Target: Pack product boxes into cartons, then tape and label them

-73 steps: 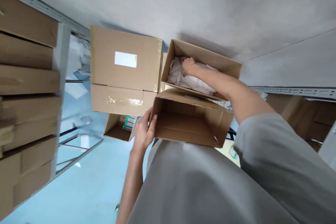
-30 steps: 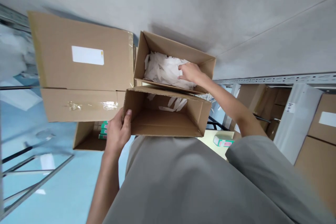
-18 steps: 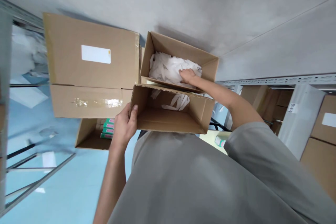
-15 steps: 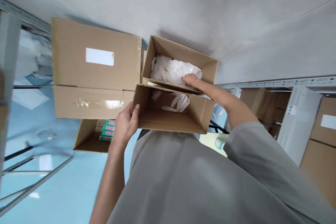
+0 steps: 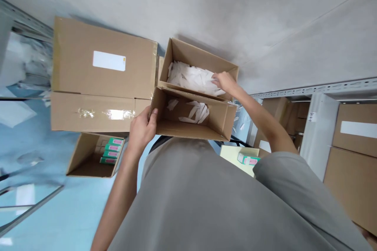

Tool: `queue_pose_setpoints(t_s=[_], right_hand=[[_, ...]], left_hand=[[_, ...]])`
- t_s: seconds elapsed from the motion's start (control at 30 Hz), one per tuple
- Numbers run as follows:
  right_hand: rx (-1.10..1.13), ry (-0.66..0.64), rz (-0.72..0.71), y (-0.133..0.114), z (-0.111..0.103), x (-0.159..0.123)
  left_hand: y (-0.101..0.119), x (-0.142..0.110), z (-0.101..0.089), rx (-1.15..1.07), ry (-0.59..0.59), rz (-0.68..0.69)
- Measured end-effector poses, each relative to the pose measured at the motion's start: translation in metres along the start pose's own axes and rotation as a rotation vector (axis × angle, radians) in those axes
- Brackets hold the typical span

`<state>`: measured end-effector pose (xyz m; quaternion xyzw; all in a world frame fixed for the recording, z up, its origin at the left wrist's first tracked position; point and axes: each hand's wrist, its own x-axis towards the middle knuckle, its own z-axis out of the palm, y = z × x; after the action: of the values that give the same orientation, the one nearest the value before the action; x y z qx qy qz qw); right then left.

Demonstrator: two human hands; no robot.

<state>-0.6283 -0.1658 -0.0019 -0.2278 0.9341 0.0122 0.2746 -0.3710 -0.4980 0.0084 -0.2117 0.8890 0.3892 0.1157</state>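
My left hand grips the left edge of an open cardboard box, thumb inside and fingers on the outside. This box is tilted toward me, its mouth facing up. A few white strips lie inside against its far wall. Directly behind it stands another open cardboard box, holding a heap of white strips, perhaps paper or small packets. My right hand is inside that rear box at its right end. Its fingers are slightly apart at the edge of the heap, and I see nothing held between them.
A large taped carton with a white label is on the left. Below it sits an open box with several green-and-pink small boxes. Another such box lies on the right. Shelving with cartons stands far right.
White strips now lie in the near box, which held none at first. My right hand has moved from the left part of the heap to its right end. My left hand keeps its grip.
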Motion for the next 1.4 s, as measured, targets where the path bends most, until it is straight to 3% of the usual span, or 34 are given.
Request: queue_pose_setpoints(t_s=[0.13, 0.2, 0.27, 0.37, 0.5, 0.57, 0.6, 0.67, 0.77, 0.83, 0.97, 1.07, 1.13, 1.23, 1.4], right_hand=[[0.151, 0.438, 0.059, -0.027, -0.028, -0.081], [0.259, 0.641, 0.059, -0.054, -0.024, -0.127], [0.360, 0.764, 0.010, -0.088, -0.007, -0.162], [0.409, 0.711, -0.034, -0.143, 0.031, -0.180], [0.396, 0.398, 0.046, -0.192, 0.070, -0.168], [0.449, 0.351, 0.079, -0.196, 0.078, -0.172], [0.488, 0.400, 0.107, -0.192, 0.080, -0.179], [0.545, 0.619, 0.241, -0.175, 0.084, -0.200], [0.529, 0.922, 0.581, -0.139, 0.098, -0.230], [0.584, 0.875, 0.705, -0.120, 0.113, -0.241], [0.838, 0.543, 0.622, -0.119, 0.138, -0.264], [0.818, 0.561, 0.684, -0.142, 0.149, -0.315], [0.769, 0.592, 0.757, -0.161, 0.159, -0.364], [0.775, 0.573, 0.917, -0.182, 0.186, -0.442], [0.943, 0.601, 1.199, -0.197, 0.268, -0.564]], left_hand=[[0.001, -0.002, 0.002, 0.011, 0.007, 0.027], [0.003, -0.003, 0.001, 0.034, -0.001, 0.031], [0.006, -0.004, -0.001, 0.064, -0.024, 0.023], [0.010, -0.005, -0.004, 0.100, -0.057, 0.022], [0.010, -0.006, -0.007, 0.113, -0.070, 0.039], [0.008, -0.005, -0.008, 0.115, -0.074, 0.047], [0.006, -0.005, -0.008, 0.114, -0.075, 0.053], [0.003, -0.004, -0.008, 0.113, -0.081, 0.058], [-0.001, -0.004, -0.007, 0.121, -0.090, 0.053], [-0.004, -0.005, -0.008, 0.117, -0.087, 0.061], [-0.009, -0.017, -0.022, 0.102, -0.055, 0.103], [-0.002, -0.036, -0.037, 0.137, -0.033, 0.157], [0.012, -0.052, -0.040, 0.209, -0.088, 0.222], [0.050, -0.084, -0.018, 0.301, -0.220, 0.356], [0.115, -0.167, 0.078, 0.446, -0.420, 0.569]])
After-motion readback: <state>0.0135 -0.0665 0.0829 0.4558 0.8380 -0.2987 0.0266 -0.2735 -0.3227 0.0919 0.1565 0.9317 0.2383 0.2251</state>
